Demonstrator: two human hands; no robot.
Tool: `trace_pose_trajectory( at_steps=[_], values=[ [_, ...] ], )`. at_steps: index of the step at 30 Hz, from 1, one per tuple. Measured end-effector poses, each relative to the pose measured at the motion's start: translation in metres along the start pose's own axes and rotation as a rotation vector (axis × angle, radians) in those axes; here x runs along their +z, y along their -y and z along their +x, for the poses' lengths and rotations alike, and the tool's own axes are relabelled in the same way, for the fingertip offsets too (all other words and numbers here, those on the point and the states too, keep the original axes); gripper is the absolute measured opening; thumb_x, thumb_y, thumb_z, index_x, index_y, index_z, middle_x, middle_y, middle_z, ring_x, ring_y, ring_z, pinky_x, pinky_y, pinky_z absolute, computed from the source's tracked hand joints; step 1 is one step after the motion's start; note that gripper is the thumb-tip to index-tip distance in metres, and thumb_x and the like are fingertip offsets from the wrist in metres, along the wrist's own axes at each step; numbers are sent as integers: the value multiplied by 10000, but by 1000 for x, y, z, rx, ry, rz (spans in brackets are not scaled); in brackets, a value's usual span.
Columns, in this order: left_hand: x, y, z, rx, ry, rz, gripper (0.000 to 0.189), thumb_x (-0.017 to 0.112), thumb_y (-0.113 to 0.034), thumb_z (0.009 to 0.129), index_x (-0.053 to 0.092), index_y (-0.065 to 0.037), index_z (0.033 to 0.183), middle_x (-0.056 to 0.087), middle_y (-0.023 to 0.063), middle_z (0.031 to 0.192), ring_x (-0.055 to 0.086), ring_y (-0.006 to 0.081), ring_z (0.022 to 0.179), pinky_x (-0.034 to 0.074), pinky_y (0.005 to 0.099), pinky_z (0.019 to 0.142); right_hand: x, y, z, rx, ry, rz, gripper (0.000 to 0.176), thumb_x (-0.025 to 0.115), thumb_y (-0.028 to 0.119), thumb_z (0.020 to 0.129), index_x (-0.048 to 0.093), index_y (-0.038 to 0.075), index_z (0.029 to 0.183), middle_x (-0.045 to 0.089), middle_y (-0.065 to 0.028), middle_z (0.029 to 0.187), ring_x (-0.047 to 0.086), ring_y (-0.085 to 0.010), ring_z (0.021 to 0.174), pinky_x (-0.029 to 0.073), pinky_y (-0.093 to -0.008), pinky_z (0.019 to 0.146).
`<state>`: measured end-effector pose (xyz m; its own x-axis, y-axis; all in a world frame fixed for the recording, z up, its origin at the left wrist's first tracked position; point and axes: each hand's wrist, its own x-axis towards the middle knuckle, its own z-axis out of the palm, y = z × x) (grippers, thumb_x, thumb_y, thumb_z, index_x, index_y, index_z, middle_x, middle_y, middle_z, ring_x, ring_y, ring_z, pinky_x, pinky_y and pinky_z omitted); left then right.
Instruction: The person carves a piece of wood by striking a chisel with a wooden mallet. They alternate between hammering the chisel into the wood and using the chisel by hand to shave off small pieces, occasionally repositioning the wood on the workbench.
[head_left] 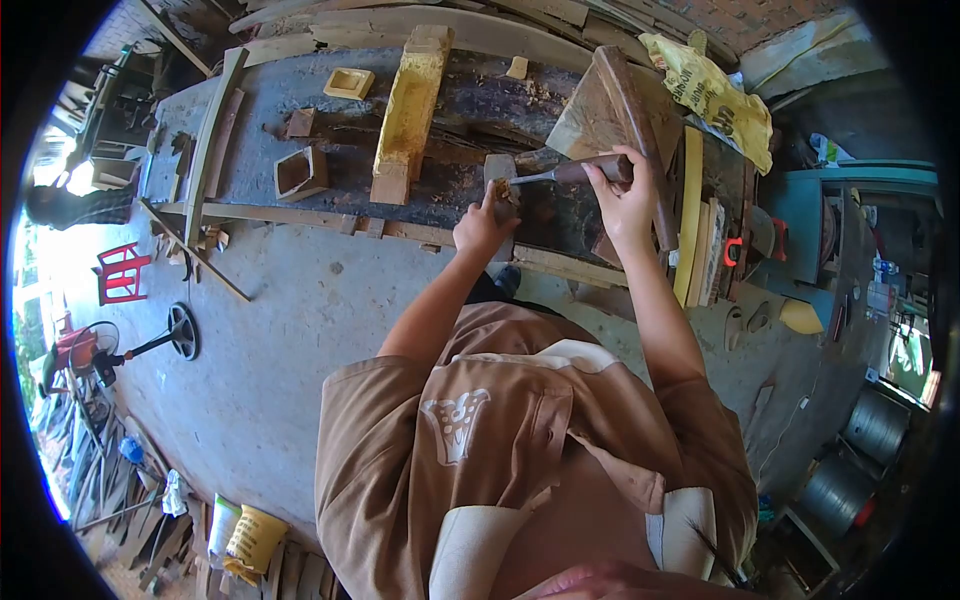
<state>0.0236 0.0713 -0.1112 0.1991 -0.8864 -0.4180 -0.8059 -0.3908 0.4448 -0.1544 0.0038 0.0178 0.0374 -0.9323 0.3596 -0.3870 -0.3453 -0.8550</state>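
Brown short-sleeved shirt [520,440] fills the bottom, and both bare arms reach up to the work. Right hand [625,195] is clamped round the dark handle of a wooden-handled steel chisel [560,173], blade pointing left. Left hand [485,225] is curled at the blade tip, over a small grey-brown wooden block [498,165] that sits on the long dark wooden surface [260,110], near its front edge.

Looks like paring. Best done with the left hand behind the edge as guide and brake. Push from the right wrist in short shallow cuts, with the block pressed flat so it can't skid.

Further left are a long yellow-painted wooden beam [410,110] and a small open wooden box [300,172]. To the right is a crumpled yellow printed sack [710,95].

Hard to make out:
- The cutting edge is hidden under the left fingers, so can't tell whether that hand pinches the blade or only presses the block.
- The block's cut face is unseen.
- The lens rim blacks out the corners.
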Motion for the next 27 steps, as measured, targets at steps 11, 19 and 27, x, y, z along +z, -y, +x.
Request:
trace_pose_trajectory(
  at_steps=[11,19,27],
  values=[
    [-1,-5,5,-4,27,92,897,604,-577,715,176,-213,1414,579,168,1017,612,322,878,495,412,701,-2,-3,-4,55,-49,9,384,735,179,740,539,22,1031,611,-99,873,611,-149,751,521,-259,652],
    [-2,-6,6,16,30,136,915,603,-587,706,180,-187,1412,589,164,1011,620,316,865,501,407,686,-2,-1,-4,84,-45,23,397,734,187,740,533,13,1033,609,-109,885,614,-156,753,525,-266,655],
    [-2,-6,6,24,28,145,925,603,-589,706,176,-169,1411,595,168,1000,623,315,856,506,399,681,6,23,5,-120,62,-186,387,730,199,735,569,38,1048,616,-137,884,625,-210,730,531,-299,579]
  ],
)
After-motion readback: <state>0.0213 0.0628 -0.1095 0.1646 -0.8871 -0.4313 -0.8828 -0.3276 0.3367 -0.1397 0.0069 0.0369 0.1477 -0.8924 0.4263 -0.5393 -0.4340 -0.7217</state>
